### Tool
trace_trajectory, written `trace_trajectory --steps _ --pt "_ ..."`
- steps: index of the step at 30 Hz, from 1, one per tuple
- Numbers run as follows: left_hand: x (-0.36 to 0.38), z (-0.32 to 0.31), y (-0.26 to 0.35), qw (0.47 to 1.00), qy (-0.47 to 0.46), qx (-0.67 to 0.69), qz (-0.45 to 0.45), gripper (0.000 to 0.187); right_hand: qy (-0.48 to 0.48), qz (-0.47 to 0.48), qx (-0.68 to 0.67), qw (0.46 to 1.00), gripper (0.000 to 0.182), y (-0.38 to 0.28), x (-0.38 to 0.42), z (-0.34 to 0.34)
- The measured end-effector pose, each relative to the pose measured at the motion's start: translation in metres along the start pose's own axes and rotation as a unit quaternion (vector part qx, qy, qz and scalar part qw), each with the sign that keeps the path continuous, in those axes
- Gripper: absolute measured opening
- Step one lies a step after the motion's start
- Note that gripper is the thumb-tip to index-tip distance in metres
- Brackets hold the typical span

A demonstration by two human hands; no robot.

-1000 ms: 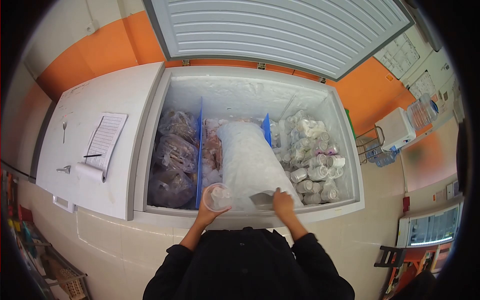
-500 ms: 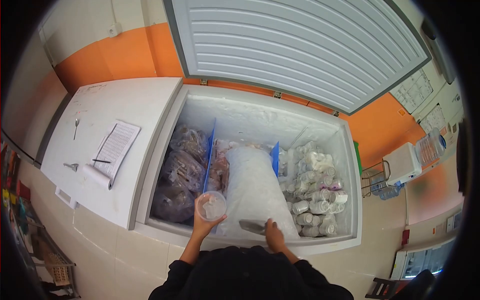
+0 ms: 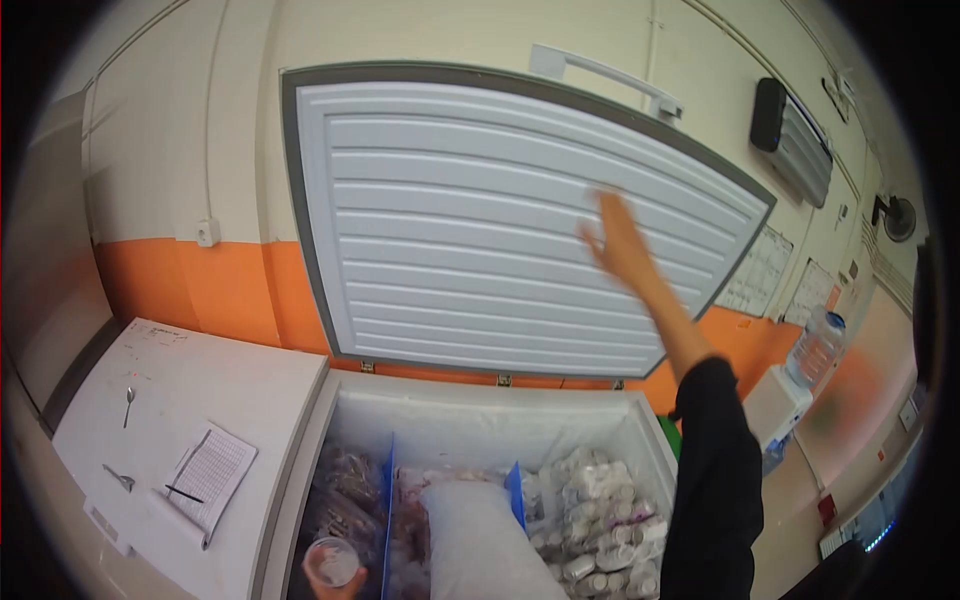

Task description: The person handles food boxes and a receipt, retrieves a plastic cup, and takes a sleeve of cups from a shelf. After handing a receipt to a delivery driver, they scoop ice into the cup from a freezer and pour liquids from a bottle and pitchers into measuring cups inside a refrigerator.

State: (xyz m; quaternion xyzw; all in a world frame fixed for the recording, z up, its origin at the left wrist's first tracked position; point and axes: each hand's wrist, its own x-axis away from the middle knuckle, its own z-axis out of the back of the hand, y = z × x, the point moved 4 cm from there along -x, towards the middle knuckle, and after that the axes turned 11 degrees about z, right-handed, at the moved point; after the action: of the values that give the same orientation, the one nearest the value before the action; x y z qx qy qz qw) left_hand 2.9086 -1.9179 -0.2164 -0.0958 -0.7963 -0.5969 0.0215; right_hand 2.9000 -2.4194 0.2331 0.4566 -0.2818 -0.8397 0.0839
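Observation:
My left hand (image 3: 319, 584) is low in the view, wrapped round a clear plastic cup (image 3: 335, 561) with something whitish inside. It is over the left part of the open chest freezer (image 3: 440, 395), above the bagged goods. My right hand (image 3: 624, 245) is raised in front of the freezer lid (image 3: 500, 220), fingers stretched out and thumb apart, slightly blurred and holding nothing. The lid stands upright, its ribbed inner side facing me, with a handle (image 3: 600, 80) on its top edge. A large white sack (image 3: 480, 540) lies in the freezer's middle section.
Blue dividers (image 3: 389, 510) separate the freezer sections. Several bottles and cups (image 3: 610, 530) fill the right section. On the closed white lid (image 3: 100, 420) at left lie a notepad (image 3: 222, 465), a pen (image 3: 184, 492) and a spoon (image 3: 129, 400). A water dispenser (image 3: 778, 402) stands at right.
My view has tilted up. My right hand has let go of the dark flat tool, now out of sight, and risen to the lid. My left hand still holds the cup.

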Motion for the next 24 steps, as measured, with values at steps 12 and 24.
trace_trajectory --steps 12,24 --pt "0.106 0.083 0.056 0.93 0.34 -0.132 -0.049 0.086 -0.017 -0.247 0.184 0.951 0.072 0.189 -0.155 -0.064" --pt "0.161 0.117 0.065 0.913 0.379 -0.085 -0.126 0.078 0.123 -0.037 0.203 0.971 0.056 -0.006 0.02 0.127"
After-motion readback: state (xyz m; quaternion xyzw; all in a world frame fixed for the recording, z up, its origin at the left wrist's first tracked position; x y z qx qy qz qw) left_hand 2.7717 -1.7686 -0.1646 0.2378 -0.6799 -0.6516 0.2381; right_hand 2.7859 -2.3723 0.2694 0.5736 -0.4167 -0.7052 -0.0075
